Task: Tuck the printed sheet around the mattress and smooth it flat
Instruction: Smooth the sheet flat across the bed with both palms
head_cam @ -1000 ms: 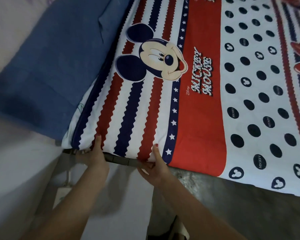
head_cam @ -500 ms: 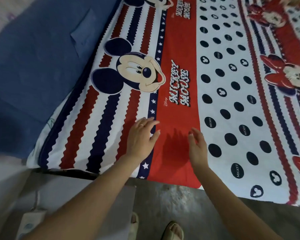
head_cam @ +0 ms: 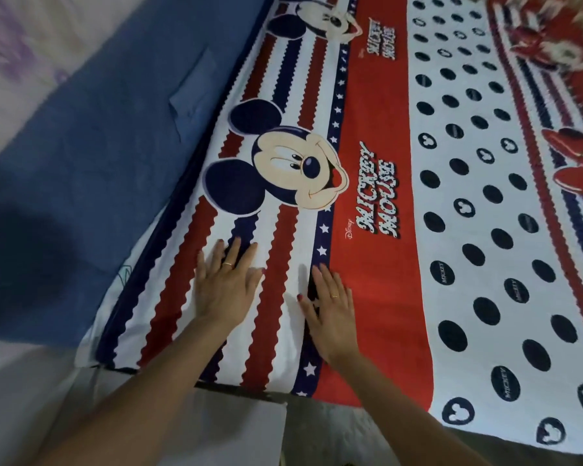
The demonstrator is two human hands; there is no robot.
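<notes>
Blue cloth (head_cam: 91,169) along the left edge of the bed. Printed sheet (head_cam: 367,203) lies over the mattress top, under both palms. Left hand (head_cam: 224,285) flat on the red-white stripes, fingers spread. Right hand (head_cam: 332,306) flat beside it at the star band, fingers straight, close together.

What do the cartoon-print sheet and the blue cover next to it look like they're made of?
The printed sheet looks like thin, smooth woven fabric, probably cotton or a blend: matte, lying flat under both hands. The blue cover seems a coarser matte cloth with soft creases; fibre unclear.
</notes>
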